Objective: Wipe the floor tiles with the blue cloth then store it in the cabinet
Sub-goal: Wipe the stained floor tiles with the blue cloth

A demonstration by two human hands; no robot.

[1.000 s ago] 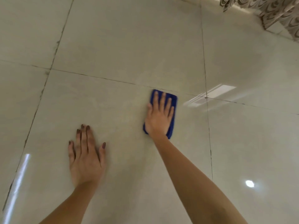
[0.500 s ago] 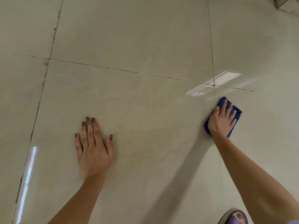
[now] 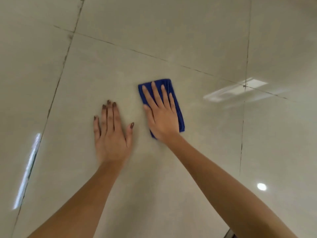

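Item: blue cloth [image 3: 173, 93], folded to a pad, lying on one floor tile [image 3: 106, 79] near its middle, well apart from the grout lines [image 3: 63, 66].
Right hand [image 3: 163, 117]: flat on the cloth, fingers spread, palm pressing rather than pinching; cloth edges show beyond fingertips and along the outer side.
Left hand [image 3: 111, 136]: flat on bare tile just beside it, fingers extended, apparently bracing body weight.
Stage, judged: wiping; cabinet not in view.

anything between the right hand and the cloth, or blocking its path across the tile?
Nothing between them: the right hand lies flat, palm down, directly on the blue cloth. On the floor tile, the only thing near it is the left hand, flat just to the cloth's left, apart from it. The cabinet is not in view.
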